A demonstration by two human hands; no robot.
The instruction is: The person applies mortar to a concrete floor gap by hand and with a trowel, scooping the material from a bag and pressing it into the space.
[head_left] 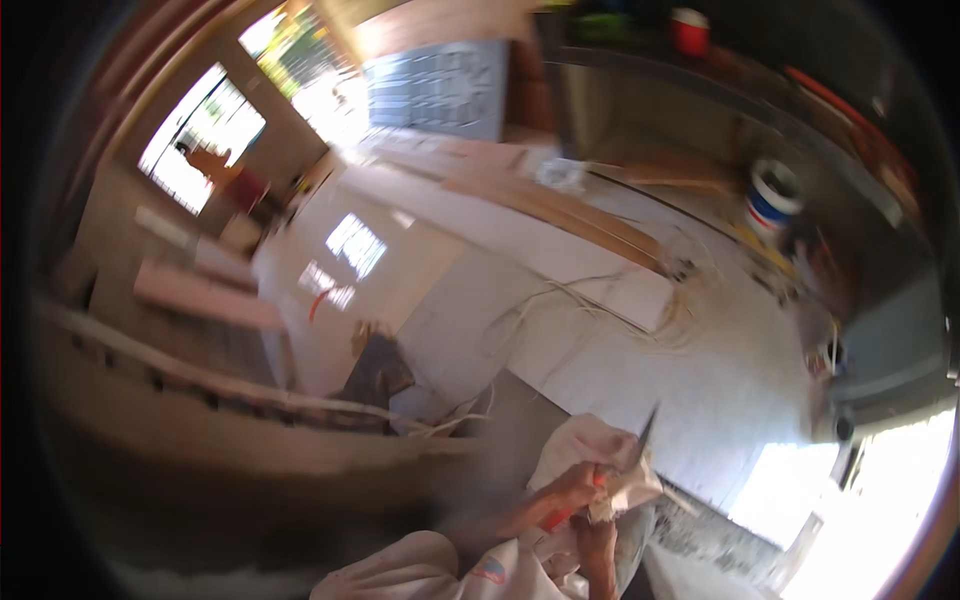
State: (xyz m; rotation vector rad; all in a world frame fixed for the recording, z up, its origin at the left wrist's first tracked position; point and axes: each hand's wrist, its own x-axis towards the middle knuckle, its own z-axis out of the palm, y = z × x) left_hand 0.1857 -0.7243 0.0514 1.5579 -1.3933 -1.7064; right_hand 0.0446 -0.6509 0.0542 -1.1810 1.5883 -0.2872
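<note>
The picture is blurred by motion. My left hand (pixel 568 490) reaches in from the lower left and grips a tool with an orange handle (pixel 556 519); its thin grey blade (pixel 646 430) points up and to the right. Just below it, my right hand (pixel 597 535) pinches a crumpled white cloth (pixel 598 447) that wraps around the tool. Both hands are close together, touching the cloth, over a pale tiled floor (pixel 700 380). A light sleeve (pixel 430 565) covers my left arm.
Long wooden planks (pixel 565 208) and loose pale cables (pixel 600 300) lie on the floor ahead. A white bucket with a blue band (pixel 772 195) stands at the right by a wall. A rough concrete ledge (pixel 200 405) runs along the left. Bright windows (pixel 200 135) lie beyond.
</note>
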